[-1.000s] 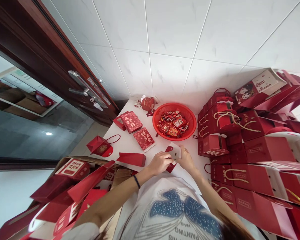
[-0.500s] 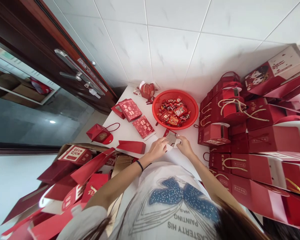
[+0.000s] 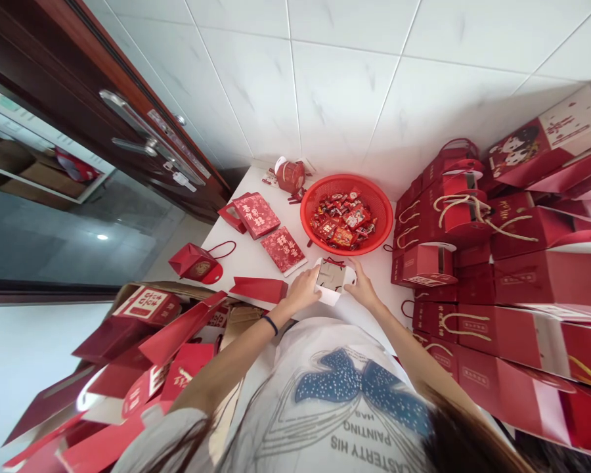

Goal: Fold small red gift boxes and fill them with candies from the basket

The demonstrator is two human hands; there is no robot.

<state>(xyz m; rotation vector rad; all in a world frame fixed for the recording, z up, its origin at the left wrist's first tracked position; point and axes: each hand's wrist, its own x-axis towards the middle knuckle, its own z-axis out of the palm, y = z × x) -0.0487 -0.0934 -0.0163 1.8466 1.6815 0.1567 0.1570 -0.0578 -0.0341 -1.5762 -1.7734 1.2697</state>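
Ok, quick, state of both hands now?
Left hand: holding the left side of the small open box.
Right hand: holding the same box's right side.

Dark wristband (image 3: 270, 324) just behind grip of left hand (image 3: 305, 290); farther back, pale short-sleeved T-shirt (image 3: 285, 407), white-dotted blue bow print (image 3: 331, 384), lettering (image 3: 358, 449).

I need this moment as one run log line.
left hand: holds box; right hand: holds box; box: open; basket: beyond box, sweets inside
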